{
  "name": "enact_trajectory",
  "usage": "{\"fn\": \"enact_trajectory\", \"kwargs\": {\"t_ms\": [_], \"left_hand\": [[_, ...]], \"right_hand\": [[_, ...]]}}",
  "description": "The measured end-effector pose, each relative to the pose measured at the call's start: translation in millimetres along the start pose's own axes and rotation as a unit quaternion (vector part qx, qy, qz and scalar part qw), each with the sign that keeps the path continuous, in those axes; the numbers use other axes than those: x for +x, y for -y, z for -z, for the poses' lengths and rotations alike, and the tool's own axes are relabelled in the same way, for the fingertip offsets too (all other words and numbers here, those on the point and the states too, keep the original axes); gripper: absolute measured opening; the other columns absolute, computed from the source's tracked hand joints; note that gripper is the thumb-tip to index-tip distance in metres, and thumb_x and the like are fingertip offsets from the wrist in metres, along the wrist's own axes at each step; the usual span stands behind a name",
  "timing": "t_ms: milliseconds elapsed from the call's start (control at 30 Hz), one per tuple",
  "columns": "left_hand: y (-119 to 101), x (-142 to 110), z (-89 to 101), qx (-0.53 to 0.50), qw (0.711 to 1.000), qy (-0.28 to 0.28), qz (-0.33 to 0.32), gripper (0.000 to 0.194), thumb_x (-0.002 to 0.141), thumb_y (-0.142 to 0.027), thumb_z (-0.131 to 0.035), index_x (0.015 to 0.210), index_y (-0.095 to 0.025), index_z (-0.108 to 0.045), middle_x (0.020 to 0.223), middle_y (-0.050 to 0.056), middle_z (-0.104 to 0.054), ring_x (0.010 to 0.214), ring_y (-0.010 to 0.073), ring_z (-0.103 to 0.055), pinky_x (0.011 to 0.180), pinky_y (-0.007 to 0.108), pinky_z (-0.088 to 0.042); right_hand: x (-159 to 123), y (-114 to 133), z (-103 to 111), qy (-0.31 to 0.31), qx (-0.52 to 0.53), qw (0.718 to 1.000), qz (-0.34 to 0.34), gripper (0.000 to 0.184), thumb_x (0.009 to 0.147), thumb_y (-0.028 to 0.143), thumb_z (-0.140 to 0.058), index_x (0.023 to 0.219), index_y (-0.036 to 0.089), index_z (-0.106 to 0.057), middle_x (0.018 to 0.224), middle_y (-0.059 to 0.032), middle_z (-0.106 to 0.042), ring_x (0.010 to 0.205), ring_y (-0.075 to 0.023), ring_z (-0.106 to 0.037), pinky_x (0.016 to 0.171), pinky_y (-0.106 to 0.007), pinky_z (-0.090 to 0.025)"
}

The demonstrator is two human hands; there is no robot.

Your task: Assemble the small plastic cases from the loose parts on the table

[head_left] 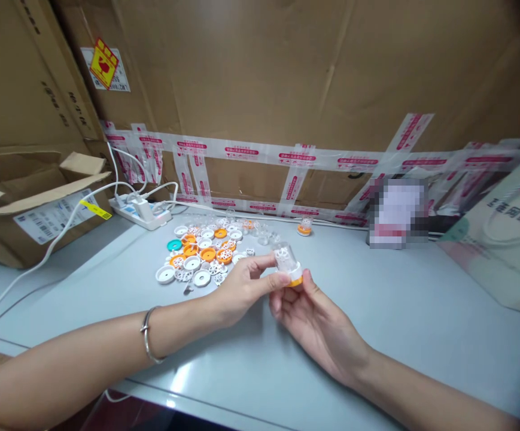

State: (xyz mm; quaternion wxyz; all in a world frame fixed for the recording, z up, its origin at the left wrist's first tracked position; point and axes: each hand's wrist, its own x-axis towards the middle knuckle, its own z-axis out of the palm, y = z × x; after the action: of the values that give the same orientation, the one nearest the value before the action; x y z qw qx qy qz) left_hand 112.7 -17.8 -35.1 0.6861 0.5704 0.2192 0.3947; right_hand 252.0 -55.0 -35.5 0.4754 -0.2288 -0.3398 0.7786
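Well inside the table (412, 317) edge — left hand (244, 288), right hand (320, 332), fingers round one clear-topped container (287, 263) — broad room rightward.

The left forearm (188, 326) and right forearm (416, 386) reach in from the lower corners, angled together. The left hand (245, 287) pinches between thumb and fingers, its back partly up; the right hand (318, 329) sits lower, palm turned inward, thumb raised, fingers curled just below the left thumb
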Motion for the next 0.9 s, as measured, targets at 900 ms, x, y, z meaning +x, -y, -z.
{"fn": "enact_trajectory", "kwargs": {"t_ms": [900], "left_hand": [[-13, -2, 4.0, 0.129, 0.991, -0.024, -0.022, 0.024, 0.076, -0.032, -0.066, 0.09, -0.013, -0.065, 0.09, 0.006, -0.063, 0.086, 0.0174, -0.058, 0.078, 0.027, -0.045]], "right_hand": [[-1, 5, 11, 0.024, 0.08, 0.995, -0.056, 0.016, 0.077, 0.027, -0.07, 0.085, 0.014, -0.068, 0.084, -0.0017, -0.067, 0.082, -0.0088, -0.061, 0.086, -0.021, -0.045]]}}
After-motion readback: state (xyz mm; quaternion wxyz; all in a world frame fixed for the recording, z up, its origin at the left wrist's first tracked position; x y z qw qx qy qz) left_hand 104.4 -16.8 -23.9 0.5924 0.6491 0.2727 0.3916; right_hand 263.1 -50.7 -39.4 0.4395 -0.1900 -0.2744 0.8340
